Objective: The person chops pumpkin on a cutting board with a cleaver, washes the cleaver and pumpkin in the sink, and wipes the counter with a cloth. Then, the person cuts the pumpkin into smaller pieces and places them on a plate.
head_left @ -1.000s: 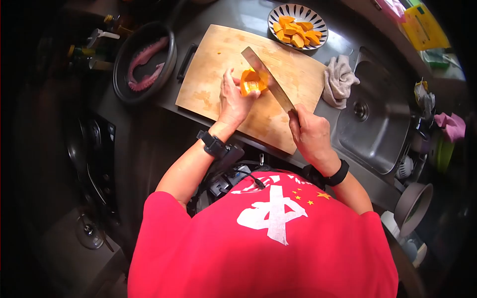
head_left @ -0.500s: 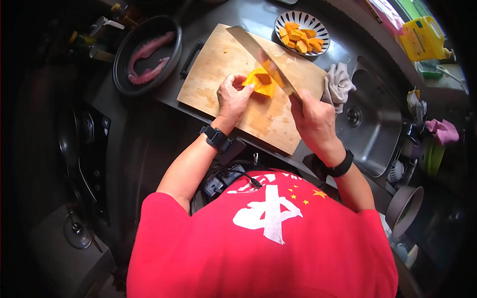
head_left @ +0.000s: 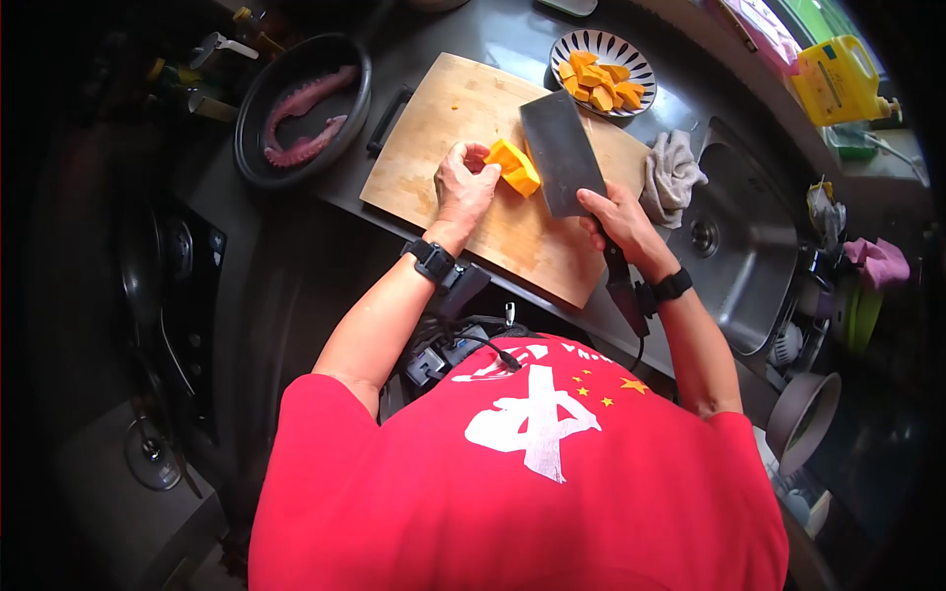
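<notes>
On the wooden cutting board [head_left: 434, 108], my left hand [head_left: 465, 185] pinches the left end of an orange pumpkin piece [head_left: 513, 168]. My right hand [head_left: 623, 219] is wrapped round the handle of a cleaver [head_left: 562, 153]. The broad dark side of its blade faces up, tilted, just right of the pumpkin piece. A sliver of orange shows at the blade's left edge; whether it is a separate slice I cannot tell. Behind the board, a striped plate [head_left: 639, 61] holds several cut pumpkin chunks [head_left: 599, 81].
A dark round pan [head_left: 242, 148] with pink tentacle-like meat [head_left: 305, 153] stands left of the board. On the right, a grey cloth [head_left: 672, 177] lies beside the steel sink [head_left: 749, 286]. A yellow bottle [head_left: 838, 81] stands at the back right.
The cleaver has turned from edge-on to showing its flat side, and its tip has come down and right. The pumpkin piece looks narrower and turned, still in my left hand.
</notes>
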The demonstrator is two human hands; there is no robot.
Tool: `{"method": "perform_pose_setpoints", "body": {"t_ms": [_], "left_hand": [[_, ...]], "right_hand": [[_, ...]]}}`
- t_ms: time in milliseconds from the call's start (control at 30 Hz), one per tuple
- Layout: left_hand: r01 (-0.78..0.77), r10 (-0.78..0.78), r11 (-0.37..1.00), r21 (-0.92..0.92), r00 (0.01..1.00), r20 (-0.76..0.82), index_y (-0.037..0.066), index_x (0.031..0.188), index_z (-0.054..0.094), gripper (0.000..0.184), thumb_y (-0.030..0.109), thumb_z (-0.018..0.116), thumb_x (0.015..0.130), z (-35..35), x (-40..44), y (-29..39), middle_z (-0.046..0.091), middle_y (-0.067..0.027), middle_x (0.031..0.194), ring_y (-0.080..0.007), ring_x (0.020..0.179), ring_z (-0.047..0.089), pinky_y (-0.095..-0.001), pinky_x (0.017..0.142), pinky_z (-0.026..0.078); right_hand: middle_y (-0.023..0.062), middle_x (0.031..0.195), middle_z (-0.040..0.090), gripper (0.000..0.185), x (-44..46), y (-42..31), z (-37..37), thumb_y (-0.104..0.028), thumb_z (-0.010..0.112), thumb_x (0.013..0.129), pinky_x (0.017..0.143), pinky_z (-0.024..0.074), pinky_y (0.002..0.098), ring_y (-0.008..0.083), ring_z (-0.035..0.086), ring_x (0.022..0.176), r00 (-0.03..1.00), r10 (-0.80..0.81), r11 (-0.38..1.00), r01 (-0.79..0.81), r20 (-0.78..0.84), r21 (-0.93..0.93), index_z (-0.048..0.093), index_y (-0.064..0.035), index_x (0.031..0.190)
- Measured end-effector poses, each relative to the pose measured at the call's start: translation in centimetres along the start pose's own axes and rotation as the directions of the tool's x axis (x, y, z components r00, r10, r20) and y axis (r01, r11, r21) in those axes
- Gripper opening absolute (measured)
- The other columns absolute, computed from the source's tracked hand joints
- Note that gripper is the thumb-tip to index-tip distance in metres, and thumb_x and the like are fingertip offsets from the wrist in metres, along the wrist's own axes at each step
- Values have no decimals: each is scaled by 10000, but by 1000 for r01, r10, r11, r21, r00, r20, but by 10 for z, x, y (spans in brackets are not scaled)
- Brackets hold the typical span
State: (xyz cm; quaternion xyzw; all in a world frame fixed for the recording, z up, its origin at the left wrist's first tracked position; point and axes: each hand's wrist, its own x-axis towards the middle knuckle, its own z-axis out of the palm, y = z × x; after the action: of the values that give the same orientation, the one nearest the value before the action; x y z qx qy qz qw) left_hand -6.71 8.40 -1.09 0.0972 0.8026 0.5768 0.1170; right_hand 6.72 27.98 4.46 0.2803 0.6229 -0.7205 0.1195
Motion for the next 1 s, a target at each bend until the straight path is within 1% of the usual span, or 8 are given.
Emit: {"method": "perform_pose_setpoints", "body": {"t_ms": [100, 167, 267, 367, 567, 667, 800, 1000], "left_hand": [[-5, 5, 1000, 26, 1000, 0, 35, 1058, 643, 282, 70, 734, 793, 1, -7, 14, 641, -43, 879, -126, 781, 611, -273, 749, 531], [-12, 12, 999, 32, 1000, 7, 41, 1065, 639, 299, 94, 743, 789, 0, -13, 17, 630, -43, 835, -122, 747, 599, -273, 722, 527], [-160, 136, 943, 293, 986, 100, 50, 1083, 632, 366, 180, 772, 772, -6, -23, 15, 609, -48, 756, -120, 697, 586, -281, 664, 514], [-50, -6, 945, 324, 986, 170, 37, 1077, 628, 417, 261, 785, 764, -7, -33, 28, 600, -54, 715, -131, 671, 590, -290, 642, 508], [-96, 61, 947, 305, 991, 123, 8, 1010, 614, 421, 292, 792, 756, -4, -35, 19, 610, -66, 703, -160, 640, 598, -309, 633, 515], [-83, 55, 949, 303, 994, 98, 10, 997, 619, 392, 257, 791, 745, -4, -35, 21, 625, -89, 716, -234, 644, 611, -358, 641, 518], [-230, 194, 883, 409, 972, 129, 39, 1003, 637, 350, 210, 791, 740, -13, -35, 15, 618, -87, 725, -227, 656, 611, -355, 641, 510], [-220, 191, 912, 346, 975, 117, 24, 973, 627, 351, 146, 816, 704, -15, -37, 9, 613, -103, 729, -255, 669, 615, -372, 661, 518]], "right_hand": [[41, 568, 556, 271, -11, 5, 8, -201, 538, 970, 377, 417, 277, 110, 544, 435, 987, -82, 981, 55, -142, -184, 564, 12, 803], [131, 603, 618, 247, -13, 14, 9, -207, 564, 950, 428, 471, 354, 220, 616, 475, 972, -119, 918, 30, -203, -395, 579, 8, 828], [270, 706, 614, 164, -33, 13, 24, -189, 583, 907, 609, 505, 524, 448, 615, 659, 752, -622, 578, 255, -217, -775, 585, -25, 899], [216, 684, 629, 165, -51, 7, 39, -204, 585, 917, 595, 506, 511, 415, 640, 672, 773, -619, 405, 161, -140, -900, 560, -41, 923], [207, 690, 611, 85, -59, -13, 65, -119, 542, 918, 570, 486, 508, 407, 622, 641, 677, -735, 321, 292, -43, -901, 507, -58, 870], [233, 734, 623, 58, -25, 13, 52, -56, 502, 856, 640, 492, 525, 440, 635, 723, 865, -501, 256, 172, 22, -951, 525, -21, 896], [263, 760, 625, 106, -26, 10, 50, -99, 524, 873, 664, 487, 544, 459, 630, 747, 892, -450, 331, 126, -39, -935, 550, -4, 913], [232, 690, 614, 120, -47, -13, 70, -133, 553, 912, 636, 481, 538, 446, 617, 671, 763, -646, 389, 290, -34, -874, 551, -16, 942]]}}
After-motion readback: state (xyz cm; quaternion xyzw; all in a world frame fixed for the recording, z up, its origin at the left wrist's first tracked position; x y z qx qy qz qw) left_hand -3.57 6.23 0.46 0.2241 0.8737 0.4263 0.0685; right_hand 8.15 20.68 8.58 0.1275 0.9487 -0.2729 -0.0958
